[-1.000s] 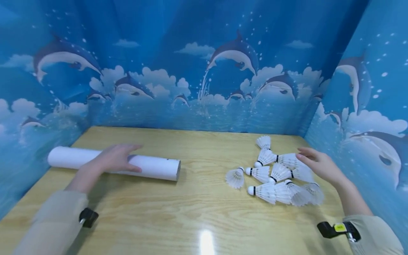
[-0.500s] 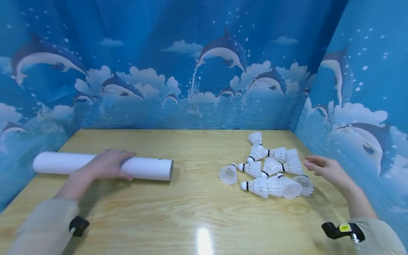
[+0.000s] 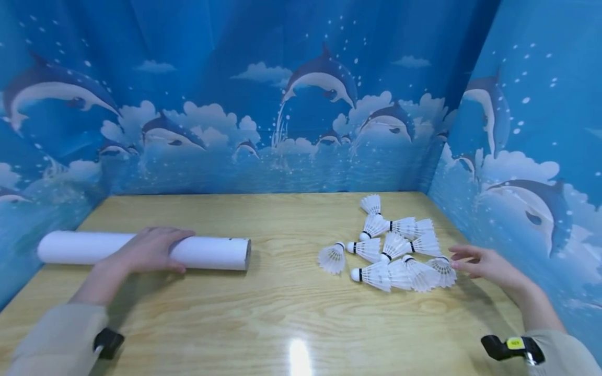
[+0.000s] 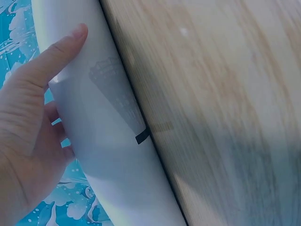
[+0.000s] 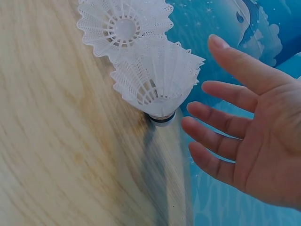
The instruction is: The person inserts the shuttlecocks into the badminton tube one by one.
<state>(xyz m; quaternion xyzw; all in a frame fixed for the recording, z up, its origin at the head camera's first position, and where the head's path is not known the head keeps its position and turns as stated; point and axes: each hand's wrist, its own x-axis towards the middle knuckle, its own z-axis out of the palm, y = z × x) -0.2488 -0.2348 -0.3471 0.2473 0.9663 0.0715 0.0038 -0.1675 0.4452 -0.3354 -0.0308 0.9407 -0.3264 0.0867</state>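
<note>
My left hand point(image 3: 148, 250) lies across the middle of a white shuttlecock tube point(image 3: 209, 253) on the table at left. In the left wrist view the thumb point(image 4: 70, 47) presses on the near side and the fingers reach round the far side. A faint shuttlecock print shows on the tube there. At right, my right hand point(image 3: 491, 269) hovers with parted fingers and nothing in them. Its fingertips are close to the rightmost shuttlecock point(image 3: 443, 271) of a loose pile. The right wrist view has one shuttlecock point(image 5: 160, 84) just off the fingers, its skirt overlapping another point(image 5: 124, 29).
Several white shuttlecocks with black bands are bunched on the wooden table point(image 3: 263, 318) at right. One shuttlecock point(image 3: 332, 258) lies at the pile's left side. Blue dolphin-print curtains point(image 3: 211, 130) border the table at the back and right.
The view has swung slightly right. My right hand has drawn back from over the pile's right side toward the front right. My left thumb has closed in against the tube.
</note>
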